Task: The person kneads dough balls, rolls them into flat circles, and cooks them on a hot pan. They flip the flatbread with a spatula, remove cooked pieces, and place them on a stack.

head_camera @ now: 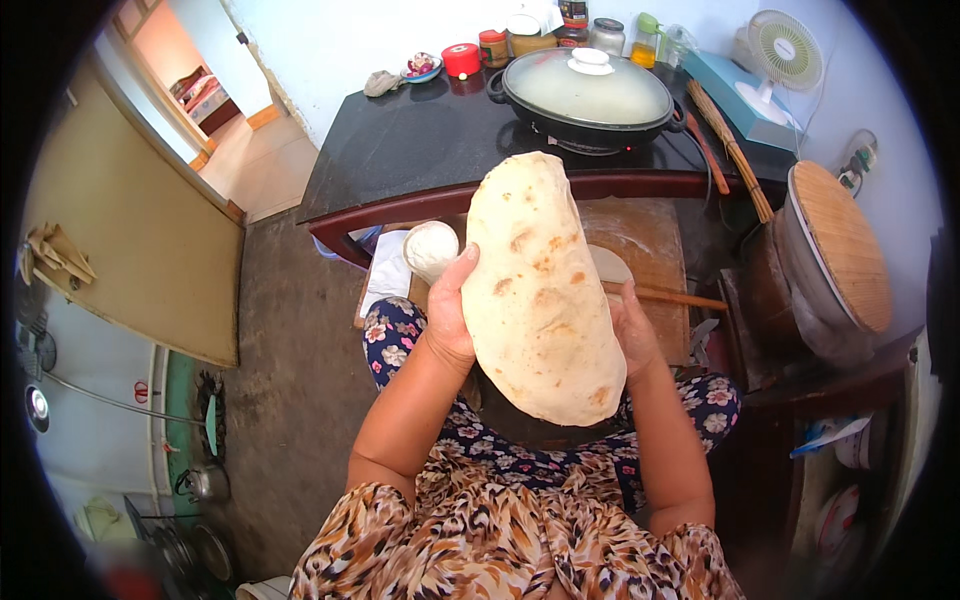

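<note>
A large browned flatbread [544,300] is held up over my lap, its surface dotted with brown spots. My left hand [453,311] grips its left edge, thumb on the upper face. At the right edge, my right hand [634,330] holds it, partly hidden behind the bread. Behind it lies a wooden board [645,225] dusted with flour, bearing a rolled dough round [606,264] and a wooden rolling pin [675,295]. A bowl of flour [431,250] stands left of the bread. On the black table is a lidded electric pan [589,90].
Jars, a red container [461,59] and an oil bottle [646,41] line the back of the black table [405,142]. A straw brush [731,150] lies near the fan [780,56]. A large pot with a wooden lid [840,244] stands at the right.
</note>
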The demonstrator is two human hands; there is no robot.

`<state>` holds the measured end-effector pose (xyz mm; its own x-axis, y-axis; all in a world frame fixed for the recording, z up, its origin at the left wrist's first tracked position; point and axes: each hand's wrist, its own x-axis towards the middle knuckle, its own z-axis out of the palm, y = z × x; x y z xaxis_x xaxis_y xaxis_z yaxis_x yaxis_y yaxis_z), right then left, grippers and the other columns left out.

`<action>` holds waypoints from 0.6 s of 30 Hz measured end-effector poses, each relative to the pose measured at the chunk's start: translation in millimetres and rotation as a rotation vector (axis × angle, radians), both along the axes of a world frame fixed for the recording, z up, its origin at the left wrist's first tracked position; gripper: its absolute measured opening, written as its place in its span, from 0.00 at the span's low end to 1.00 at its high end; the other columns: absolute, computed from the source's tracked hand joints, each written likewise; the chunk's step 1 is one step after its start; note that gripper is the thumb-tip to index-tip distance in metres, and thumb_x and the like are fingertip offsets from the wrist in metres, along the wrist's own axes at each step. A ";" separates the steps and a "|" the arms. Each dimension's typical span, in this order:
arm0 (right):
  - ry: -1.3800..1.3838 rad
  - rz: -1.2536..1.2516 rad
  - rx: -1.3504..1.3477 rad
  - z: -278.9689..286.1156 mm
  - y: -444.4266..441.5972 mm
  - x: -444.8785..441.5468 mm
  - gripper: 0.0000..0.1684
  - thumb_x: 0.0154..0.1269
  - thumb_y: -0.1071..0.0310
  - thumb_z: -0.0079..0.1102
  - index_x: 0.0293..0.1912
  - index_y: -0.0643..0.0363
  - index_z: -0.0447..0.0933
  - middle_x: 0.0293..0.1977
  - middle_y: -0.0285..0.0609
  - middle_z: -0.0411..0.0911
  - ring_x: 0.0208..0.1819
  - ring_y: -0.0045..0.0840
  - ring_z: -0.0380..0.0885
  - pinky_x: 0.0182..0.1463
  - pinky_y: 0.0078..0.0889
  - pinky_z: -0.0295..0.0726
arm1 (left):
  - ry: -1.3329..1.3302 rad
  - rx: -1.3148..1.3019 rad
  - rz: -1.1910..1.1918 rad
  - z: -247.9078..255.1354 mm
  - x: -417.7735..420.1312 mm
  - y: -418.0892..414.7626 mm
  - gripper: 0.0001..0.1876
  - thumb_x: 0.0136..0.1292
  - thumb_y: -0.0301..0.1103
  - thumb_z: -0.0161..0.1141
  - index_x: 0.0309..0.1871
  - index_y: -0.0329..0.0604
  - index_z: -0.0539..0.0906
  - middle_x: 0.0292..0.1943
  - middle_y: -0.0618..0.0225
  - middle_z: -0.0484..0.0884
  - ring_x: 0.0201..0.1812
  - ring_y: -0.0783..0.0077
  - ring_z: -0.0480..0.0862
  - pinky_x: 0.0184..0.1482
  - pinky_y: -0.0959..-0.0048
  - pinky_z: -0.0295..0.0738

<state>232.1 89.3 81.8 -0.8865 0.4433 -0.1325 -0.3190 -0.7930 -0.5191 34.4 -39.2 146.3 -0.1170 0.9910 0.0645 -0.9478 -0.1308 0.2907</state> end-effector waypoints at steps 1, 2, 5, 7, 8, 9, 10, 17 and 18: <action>0.080 -0.021 -0.057 4.4 -7.7 -5.1 0.25 0.74 0.59 0.45 0.61 0.70 0.66 0.57 0.50 0.74 0.58 0.34 0.76 0.59 0.35 0.76 | 0.029 -0.005 -0.011 -0.1 -0.4 -0.3 0.27 0.71 0.43 0.49 0.67 0.34 0.66 0.62 0.50 0.73 0.61 0.54 0.76 0.64 0.58 0.69; 0.160 -0.042 -0.113 6.7 -11.6 -7.0 0.27 0.74 0.61 0.47 0.63 0.70 0.64 0.58 0.52 0.73 0.58 0.35 0.75 0.60 0.35 0.77 | 0.059 -0.009 -0.023 0.1 -1.1 -0.4 0.27 0.70 0.43 0.49 0.67 0.34 0.66 0.62 0.50 0.73 0.61 0.54 0.76 0.64 0.58 0.70; 0.132 -0.161 0.050 2.3 6.4 -2.3 0.27 0.71 0.65 0.50 0.64 0.69 0.62 0.58 0.53 0.73 0.55 0.36 0.78 0.58 0.37 0.79 | 0.143 -0.065 0.032 1.3 -12.1 -10.6 0.27 0.70 0.42 0.49 0.67 0.34 0.66 0.62 0.50 0.73 0.61 0.54 0.75 0.64 0.57 0.69; 0.099 -0.352 0.180 23.2 8.1 2.6 0.25 0.68 0.72 0.54 0.62 0.68 0.65 0.56 0.52 0.75 0.53 0.36 0.79 0.55 0.38 0.82 | 0.177 -0.038 0.035 1.6 -18.0 -10.0 0.27 0.70 0.42 0.49 0.67 0.34 0.66 0.63 0.50 0.73 0.61 0.53 0.75 0.65 0.57 0.69; 0.063 -0.432 0.241 27.5 11.3 6.0 0.25 0.67 0.73 0.55 0.62 0.68 0.66 0.55 0.51 0.75 0.53 0.35 0.79 0.56 0.38 0.82 | 0.195 -0.023 0.037 2.2 -20.3 -10.5 0.28 0.70 0.42 0.48 0.67 0.33 0.65 0.63 0.50 0.72 0.62 0.53 0.75 0.65 0.56 0.69; 0.028 -0.512 0.304 33.5 13.5 8.6 0.24 0.66 0.74 0.55 0.61 0.67 0.67 0.54 0.51 0.76 0.52 0.34 0.79 0.56 0.37 0.82 | 0.176 -0.012 0.034 1.7 -22.3 -10.3 0.28 0.70 0.42 0.48 0.68 0.33 0.65 0.63 0.49 0.72 0.62 0.53 0.74 0.65 0.56 0.68; 0.018 -0.576 0.344 42.3 11.4 7.7 0.23 0.66 0.75 0.56 0.59 0.68 0.69 0.53 0.49 0.77 0.51 0.31 0.80 0.56 0.35 0.81 | 0.158 -0.001 0.032 0.4 -24.5 -10.1 0.28 0.70 0.43 0.48 0.68 0.33 0.65 0.64 0.49 0.71 0.62 0.53 0.74 0.65 0.56 0.68; 0.011 -0.604 0.468 56.3 10.4 8.2 0.22 0.67 0.74 0.56 0.59 0.68 0.69 0.53 0.48 0.77 0.51 0.28 0.80 0.54 0.29 0.81 | 0.188 0.038 0.076 2.9 -26.2 -13.2 0.29 0.70 0.42 0.48 0.69 0.34 0.63 0.65 0.49 0.70 0.63 0.52 0.73 0.66 0.56 0.67; 0.007 -0.609 0.481 56.7 11.1 8.6 0.22 0.67 0.74 0.56 0.59 0.68 0.69 0.52 0.48 0.77 0.50 0.28 0.80 0.54 0.30 0.81 | 0.185 0.035 0.079 4.5 -25.2 -12.7 0.29 0.70 0.42 0.48 0.69 0.34 0.63 0.65 0.49 0.71 0.63 0.52 0.74 0.65 0.56 0.68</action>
<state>240.7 100.4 138.6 -0.4679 0.8602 0.2027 -0.6306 -0.1643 -0.7585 9.2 -51.8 150.9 -0.1775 0.9759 0.1266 -0.8652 -0.2161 0.4524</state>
